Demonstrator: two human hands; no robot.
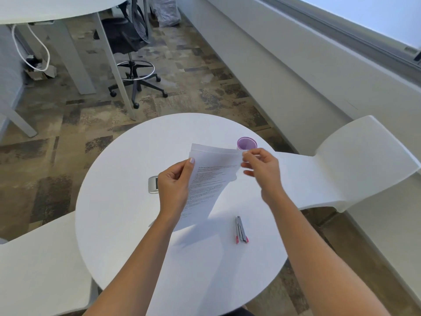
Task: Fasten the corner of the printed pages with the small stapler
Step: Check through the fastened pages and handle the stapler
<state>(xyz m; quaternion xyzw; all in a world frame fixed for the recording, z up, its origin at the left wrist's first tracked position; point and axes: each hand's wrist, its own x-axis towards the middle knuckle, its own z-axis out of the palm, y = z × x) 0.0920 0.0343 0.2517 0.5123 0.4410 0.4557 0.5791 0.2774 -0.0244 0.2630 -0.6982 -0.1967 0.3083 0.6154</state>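
The person holds the printed pages (209, 179) up off the round white bench (127, 224). The left hand (174, 188) is closed around the sheets' left edge, thumb on top. The right hand (259, 167) pinches their upper right corner between thumb and fingers (247, 153). The small stapler (241, 229) lies untouched on the bench, below the right hand and well apart from it. A purple cup (246, 143) stands just behind the pages.
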